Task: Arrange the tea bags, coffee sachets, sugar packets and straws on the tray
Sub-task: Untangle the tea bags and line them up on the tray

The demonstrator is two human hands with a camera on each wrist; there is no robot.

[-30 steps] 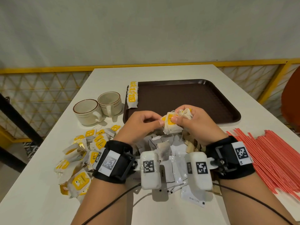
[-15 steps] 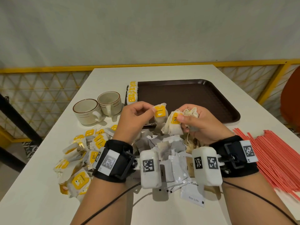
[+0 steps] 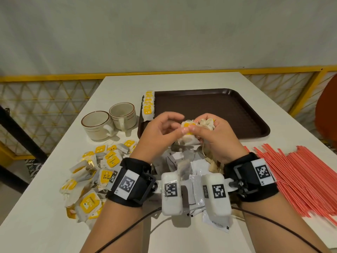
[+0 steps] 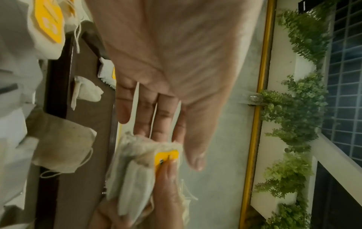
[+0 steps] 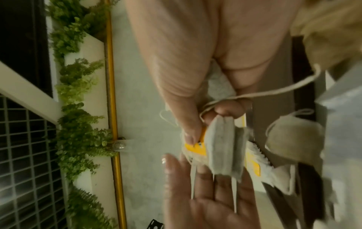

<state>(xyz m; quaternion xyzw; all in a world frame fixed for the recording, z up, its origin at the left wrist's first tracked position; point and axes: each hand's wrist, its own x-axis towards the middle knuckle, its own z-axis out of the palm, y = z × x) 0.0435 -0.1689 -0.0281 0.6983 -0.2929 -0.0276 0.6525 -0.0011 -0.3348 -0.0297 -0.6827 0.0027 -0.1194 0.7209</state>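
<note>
My right hand (image 3: 206, 132) grips a bundle of tea bags (image 3: 187, 138) with yellow tags, held above the near edge of the brown tray (image 3: 228, 106). In the right wrist view the thumb presses a yellow tag on the bundle (image 5: 223, 147). My left hand (image 3: 175, 123) is open, and its straight fingers (image 4: 162, 108) touch the top of the bundle (image 4: 133, 178). A row of tea bags (image 3: 148, 105) lies along the tray's left edge. More tea bags (image 3: 87, 179) are heaped on the table at the left. Red straws (image 3: 300, 176) lie at the right.
Two empty cups (image 3: 98, 126) stand left of the tray. Sachets and packets (image 3: 184, 161) lie jumbled between my wrists, and one white sachet (image 3: 217, 221) lies nearer to me. A yellow railing runs behind the white table. An orange chair is at the far right.
Half a second ago my left hand pinched a single tea bag apart from the bundle. Now that hand is open and back against the bundle in my right hand.
</note>
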